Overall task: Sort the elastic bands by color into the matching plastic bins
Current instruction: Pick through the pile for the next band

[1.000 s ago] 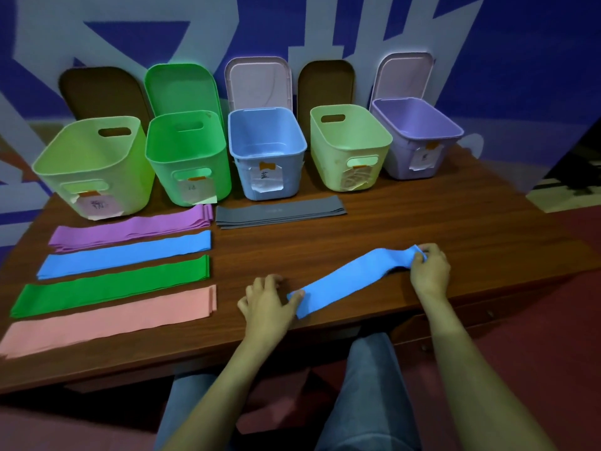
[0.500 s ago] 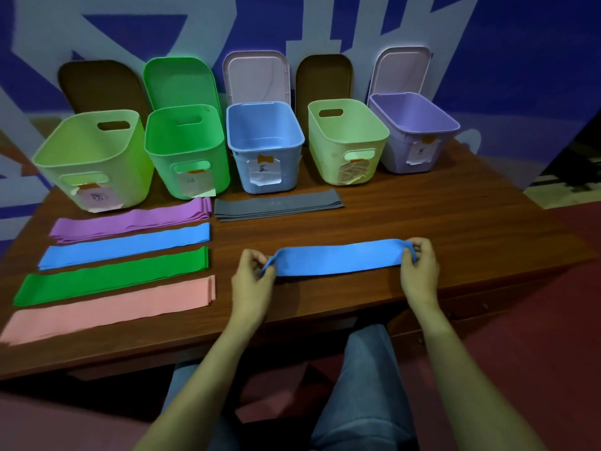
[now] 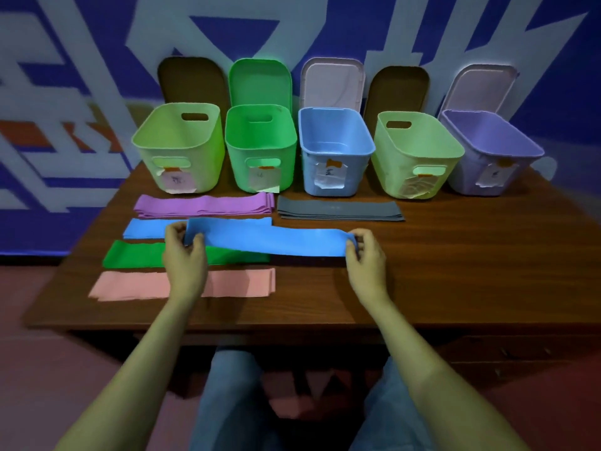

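Observation:
A blue elastic band (image 3: 276, 240) is stretched flat above the table between my hands. My left hand (image 3: 183, 255) pinches its left end and my right hand (image 3: 366, 257) pinches its right end. The held band overlaps the blue stack (image 3: 143, 227) and the green stack (image 3: 133, 255) below it. Purple bands (image 3: 201, 205), pink bands (image 3: 130, 288) and grey bands (image 3: 338, 211) lie in stacks on the table. At the back stand a light green bin (image 3: 182, 148), a green bin (image 3: 260, 144), a blue bin (image 3: 335, 151), another light green bin (image 3: 416, 154) and a purple bin (image 3: 491, 154).
The wooden table (image 3: 455, 271) has bare wood at the right and along the front edge. Lids (image 3: 331, 83) lean against the painted wall behind the bins. Paper labels hang on the bin fronts. My knees show below the table edge.
Both hands have lifted the blue band from the front of the table and carried it left and away, now level over the blue and green stacks. The camera view has pulled back.

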Available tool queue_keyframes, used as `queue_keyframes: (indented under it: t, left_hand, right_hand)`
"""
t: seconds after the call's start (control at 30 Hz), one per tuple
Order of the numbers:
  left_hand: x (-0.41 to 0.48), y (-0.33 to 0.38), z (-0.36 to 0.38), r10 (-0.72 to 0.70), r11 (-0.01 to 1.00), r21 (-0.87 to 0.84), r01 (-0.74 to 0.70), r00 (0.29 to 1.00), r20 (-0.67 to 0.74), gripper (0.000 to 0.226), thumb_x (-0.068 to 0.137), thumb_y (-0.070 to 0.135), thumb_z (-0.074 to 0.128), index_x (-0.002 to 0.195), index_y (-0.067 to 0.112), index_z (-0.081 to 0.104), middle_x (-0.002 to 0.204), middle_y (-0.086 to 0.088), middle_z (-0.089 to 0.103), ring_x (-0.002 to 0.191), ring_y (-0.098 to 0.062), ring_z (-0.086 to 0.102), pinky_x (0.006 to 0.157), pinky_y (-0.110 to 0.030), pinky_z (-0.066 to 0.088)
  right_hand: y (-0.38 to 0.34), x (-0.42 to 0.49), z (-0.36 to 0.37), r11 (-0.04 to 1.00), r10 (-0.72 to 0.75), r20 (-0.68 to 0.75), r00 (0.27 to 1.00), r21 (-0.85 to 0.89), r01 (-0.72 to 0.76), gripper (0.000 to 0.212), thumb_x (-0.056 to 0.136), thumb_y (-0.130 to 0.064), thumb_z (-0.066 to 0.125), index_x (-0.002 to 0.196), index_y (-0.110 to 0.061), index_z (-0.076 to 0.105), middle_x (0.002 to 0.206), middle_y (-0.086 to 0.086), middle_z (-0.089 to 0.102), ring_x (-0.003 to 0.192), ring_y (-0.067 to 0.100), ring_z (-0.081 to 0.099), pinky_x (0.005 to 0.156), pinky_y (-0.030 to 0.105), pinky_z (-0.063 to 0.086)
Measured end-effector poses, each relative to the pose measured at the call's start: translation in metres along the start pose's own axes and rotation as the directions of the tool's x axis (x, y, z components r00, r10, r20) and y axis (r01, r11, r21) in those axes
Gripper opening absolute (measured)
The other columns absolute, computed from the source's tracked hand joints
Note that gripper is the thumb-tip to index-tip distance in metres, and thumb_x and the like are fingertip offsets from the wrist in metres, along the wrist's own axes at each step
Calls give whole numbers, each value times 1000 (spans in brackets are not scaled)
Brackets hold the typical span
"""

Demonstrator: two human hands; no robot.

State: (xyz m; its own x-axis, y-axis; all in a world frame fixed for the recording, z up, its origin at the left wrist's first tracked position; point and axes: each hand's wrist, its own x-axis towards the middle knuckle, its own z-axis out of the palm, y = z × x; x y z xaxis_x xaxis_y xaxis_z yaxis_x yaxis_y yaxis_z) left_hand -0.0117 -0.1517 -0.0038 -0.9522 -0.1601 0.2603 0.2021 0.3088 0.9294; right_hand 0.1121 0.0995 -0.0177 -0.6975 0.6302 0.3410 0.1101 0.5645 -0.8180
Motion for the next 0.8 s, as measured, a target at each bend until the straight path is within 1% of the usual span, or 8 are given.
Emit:
queue_keyframes:
  t: [0.13, 0.2, 0.27, 0.37, 0.47, 0.57, 0.7, 0.8]
  left_hand:
    - [64, -26, -36, -109, 982, 153, 113, 993, -37, 21, 86, 2, 52, 107, -1, 52, 103, -19, 59, 86, -26, 53, 74, -33, 37]
    - [88, -38, -50, -158, 961, 220, 168, 986, -61, 23, 83, 0, 53, 106, 0, 56, 106, -17, 60, 94, -29, 55, 78, -35, 40]
    - [108, -46, -59, -189, 943, 269, 198, 980, -59, 20, 79, -2, 53, 99, 2, 57, 102, -16, 61, 93, -29, 56, 77, -36, 42]
    - [132, -53, -66, -216, 929, 295, 223, 975, -54, 19, 77, -4, 51, 92, 6, 57, 94, -14, 60, 87, -27, 55, 76, -36, 45]
    - [151, -62, -69, -243, 901, 357, 248, 968, -59, 25, 77, -1, 53, 100, 3, 60, 105, -17, 64, 98, -34, 58, 83, -37, 45]
    - [160, -72, -68, -297, 861, 420, 287, 954, -43, 31, 76, -1, 51, 105, 3, 61, 112, -20, 63, 104, -37, 57, 89, -39, 46]
    - [161, -76, -64, -339, 832, 458, 313, 940, -26, 30, 78, -1, 52, 107, 1, 58, 115, -22, 60, 106, -38, 55, 88, -40, 45]
    - [161, -77, -65, -340, 827, 471, 309, 940, -19, 31, 79, -1, 54, 110, 0, 55, 117, -22, 58, 107, -39, 54, 88, -42, 46]
  right_hand:
    - [-27, 27, 71, 1000, 5, 147, 989, -2, -5, 10, 89, -7, 55, 98, -7, 59, 91, 0, 56, 84, 19, 56, 72, 28, 44]
    - [-37, 35, 101, 1000, 28, 191, 981, -8, -27, 9, 89, -6, 54, 96, -5, 59, 92, 4, 58, 83, 17, 52, 69, 20, 37]
    - [-46, 41, 126, 998, 66, 215, 974, -21, -63, 8, 89, -5, 54, 95, -5, 59, 92, 7, 60, 82, 17, 51, 66, 18, 35]
    - [-54, 50, 156, 992, 114, 226, 967, -76, -100, 5, 88, -7, 55, 92, -9, 58, 89, 8, 62, 84, 24, 57, 70, 31, 45]
    - [-57, 57, 173, 974, 166, 236, 958, -188, -123, 8, 86, -11, 56, 86, -17, 50, 87, 7, 63, 87, 27, 58, 77, 37, 47]
    - [-58, 61, 178, 938, 236, 254, 938, -310, -153, 9, 87, -16, 58, 91, -18, 49, 95, 6, 65, 99, 27, 55, 90, 40, 41]
    - [-59, 66, 178, 915, 313, 261, 913, -341, -216, 19, 87, -20, 60, 102, -16, 50, 103, 6, 64, 106, 28, 54, 94, 40, 36]
    - [-61, 65, 178, 915, 325, 255, 911, -329, -234, 27, 84, -20, 62, 106, -16, 47, 102, 7, 65, 105, 29, 55, 93, 40, 36]
